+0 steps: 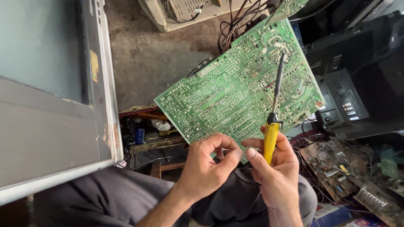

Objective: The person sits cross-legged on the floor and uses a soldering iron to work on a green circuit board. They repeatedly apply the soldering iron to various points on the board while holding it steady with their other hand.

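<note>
To my left I see a grey television casing (50,105) lying on the floor. The green circuit board (240,92) sits tilted above my lap, solder side up. My right hand (273,168) grips a yellow-handled soldering iron (274,113), tip on the board. My left hand (208,164) pinches a thin wire, touching the board's lower edge.

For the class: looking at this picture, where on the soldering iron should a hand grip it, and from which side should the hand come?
Grip the soldering iron by its yellow handle, coming from below, at the person's side. The dark metal shaft and tip point away over the green circuit board, so only the handle end is probably safe, as the right hand shows.
</note>
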